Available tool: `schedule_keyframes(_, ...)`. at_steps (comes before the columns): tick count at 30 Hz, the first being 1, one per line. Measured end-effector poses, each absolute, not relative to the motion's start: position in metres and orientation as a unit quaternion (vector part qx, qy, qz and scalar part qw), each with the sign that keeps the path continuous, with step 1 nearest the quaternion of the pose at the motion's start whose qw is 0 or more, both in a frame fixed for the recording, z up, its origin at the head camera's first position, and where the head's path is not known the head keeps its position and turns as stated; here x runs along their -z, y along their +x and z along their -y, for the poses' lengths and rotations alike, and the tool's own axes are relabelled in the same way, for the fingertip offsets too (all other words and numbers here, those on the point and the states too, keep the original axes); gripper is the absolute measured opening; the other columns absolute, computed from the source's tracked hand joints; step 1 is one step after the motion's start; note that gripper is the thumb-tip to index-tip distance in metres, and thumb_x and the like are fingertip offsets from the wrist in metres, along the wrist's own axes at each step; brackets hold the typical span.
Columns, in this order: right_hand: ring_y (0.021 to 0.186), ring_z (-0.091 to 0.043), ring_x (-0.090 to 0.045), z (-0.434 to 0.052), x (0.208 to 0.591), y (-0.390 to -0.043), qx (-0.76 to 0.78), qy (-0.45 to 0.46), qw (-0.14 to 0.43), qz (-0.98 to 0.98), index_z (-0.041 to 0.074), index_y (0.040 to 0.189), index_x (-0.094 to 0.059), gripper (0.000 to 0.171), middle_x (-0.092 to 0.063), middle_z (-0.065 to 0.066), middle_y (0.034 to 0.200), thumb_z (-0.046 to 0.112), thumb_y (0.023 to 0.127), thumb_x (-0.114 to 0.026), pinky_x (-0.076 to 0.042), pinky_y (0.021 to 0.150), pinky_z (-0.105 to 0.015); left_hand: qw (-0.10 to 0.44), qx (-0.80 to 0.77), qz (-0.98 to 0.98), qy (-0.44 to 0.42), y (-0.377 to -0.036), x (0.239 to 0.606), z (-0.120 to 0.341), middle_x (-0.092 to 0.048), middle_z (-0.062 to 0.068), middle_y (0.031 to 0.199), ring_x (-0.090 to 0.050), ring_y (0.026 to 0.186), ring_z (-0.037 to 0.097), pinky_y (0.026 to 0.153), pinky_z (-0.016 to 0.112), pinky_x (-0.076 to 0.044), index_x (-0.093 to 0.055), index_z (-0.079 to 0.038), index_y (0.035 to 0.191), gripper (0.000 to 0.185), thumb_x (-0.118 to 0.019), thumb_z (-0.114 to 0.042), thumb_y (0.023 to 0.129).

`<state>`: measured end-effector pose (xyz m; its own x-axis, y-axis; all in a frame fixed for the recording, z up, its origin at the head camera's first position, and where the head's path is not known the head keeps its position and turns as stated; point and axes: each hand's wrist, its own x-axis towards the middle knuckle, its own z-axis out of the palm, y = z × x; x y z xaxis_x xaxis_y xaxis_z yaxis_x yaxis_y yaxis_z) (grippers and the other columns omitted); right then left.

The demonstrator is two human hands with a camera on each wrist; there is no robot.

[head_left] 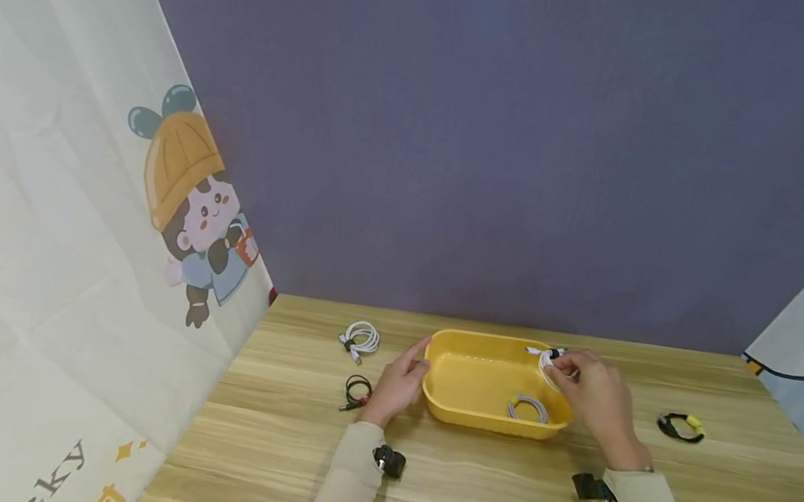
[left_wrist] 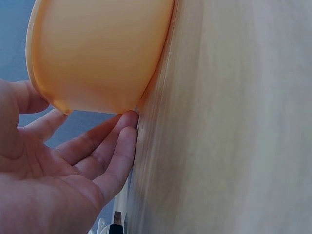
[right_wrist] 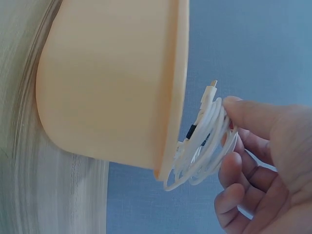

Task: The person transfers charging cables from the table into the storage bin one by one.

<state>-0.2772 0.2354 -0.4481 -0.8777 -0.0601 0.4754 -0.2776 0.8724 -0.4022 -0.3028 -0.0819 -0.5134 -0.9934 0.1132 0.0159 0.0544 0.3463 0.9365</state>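
A yellow plastic basin (head_left: 487, 427) sits on the table, a coiled grey cable (head_left: 528, 409) inside it. My left hand (head_left: 398, 386) holds the basin's left end. In the left wrist view its thumb lies at the rim and the other fingertips (left_wrist: 129, 117) touch the wall lower down. My right hand (head_left: 599, 395) pinches a coiled white cable (right_wrist: 209, 141) between thumb and fingers, over the basin's right end. A dark tie binds that coil, and a metal plug shows at its tip. The ring and little fingers of this hand are curled in.
Left of the basin lie another coiled white cable (head_left: 362, 338) and a black cable (head_left: 358, 392) with a red tie. A black cable with a yellow tie (head_left: 681, 427) lies to the right. A dark blue panel (head_left: 499, 147) stands along the back edge of the wooden table (head_left: 481, 485).
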Motion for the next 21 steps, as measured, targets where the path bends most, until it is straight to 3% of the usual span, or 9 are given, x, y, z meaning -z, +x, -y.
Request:
schedule_keyframes(5,0.066,-0.015,-0.062,-0.231,0.448,-0.277,-0.237,0.094,0.234,0.938,0.01,0.082,-0.074,0.015,-0.07,-0.005,0.081,0.022,0.087,-0.082,-0.044,0.052,-0.028,0.027,-0.571,-0.819,0.052,-0.303,0.513,0.083,-0.073,0.01,0.108,-0.05,0.053,0.011,0.05,0.026,-0.042,-0.042,-0.046,0.153,0.047,-0.047,-0.03,0.109)
schedule_keyframes(11,0.066,-0.015,-0.063,-0.228,0.45,-0.275,-0.236,0.106,0.232,0.938,0.01,0.084,-0.075,0.015,-0.07,-0.005,0.082,0.022,0.089,-0.081,-0.046,0.052,-0.028,0.008,-0.542,-0.838,0.058,-0.303,0.513,0.083,-0.074,0.012,0.118,-0.06,0.07,0.012,0.064,0.028,-0.048,-0.044,-0.037,0.155,0.047,-0.049,-0.029,0.108)
schedule_keyframes(21,0.065,-0.014,-0.062,-0.224,0.454,-0.275,-0.233,0.113,0.225,0.939,0.011,0.082,-0.075,0.016,-0.069,-0.005,0.082,0.024,0.09,-0.08,-0.047,0.053,-0.027,0.008,-0.541,-0.839,0.056,-0.303,0.513,0.083,-0.073,0.013,0.122,-0.064,0.074,0.015,0.066,0.03,-0.049,-0.044,-0.043,0.153,0.047,-0.049,-0.031,0.108)
